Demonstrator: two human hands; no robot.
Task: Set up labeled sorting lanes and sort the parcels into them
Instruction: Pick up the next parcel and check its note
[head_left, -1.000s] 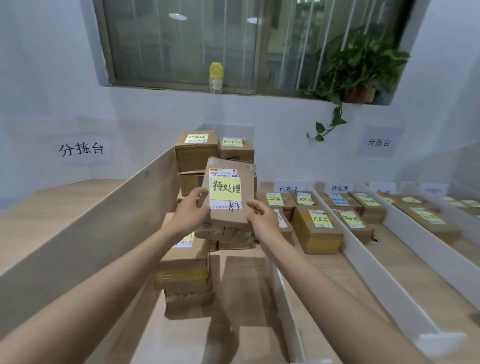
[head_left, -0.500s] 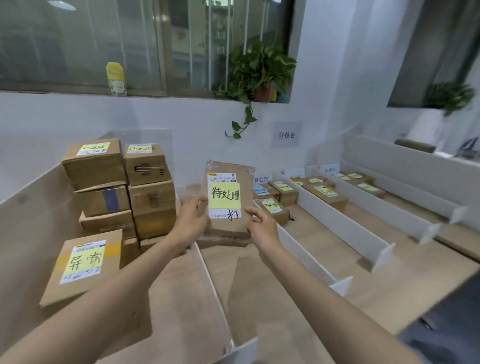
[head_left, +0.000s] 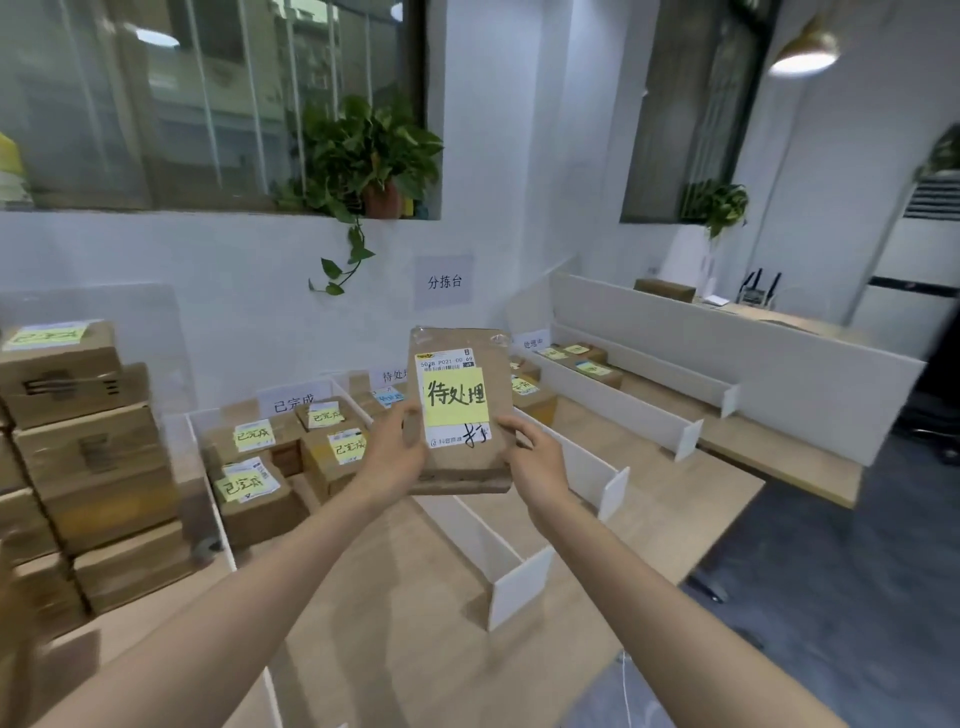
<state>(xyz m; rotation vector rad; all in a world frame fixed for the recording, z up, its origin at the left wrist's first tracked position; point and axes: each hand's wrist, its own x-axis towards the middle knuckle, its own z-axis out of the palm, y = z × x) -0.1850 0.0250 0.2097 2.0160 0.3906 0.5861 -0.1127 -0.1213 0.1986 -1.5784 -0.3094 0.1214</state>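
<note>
My fingers (head_left: 519, 428) curl round both side edges of a brown parcel (head_left: 462, 462); my left hand (head_left: 395, 457) and right hand (head_left: 535, 462) hold it upright in the air. Under it lies the wooden table (head_left: 363, 597), with a stack of boxes (head_left: 88, 457) at the left and white dividers (head_left: 483, 540) marking lanes. The parcel's yellow note (head_left: 457, 397) reads 待处理.
</note>
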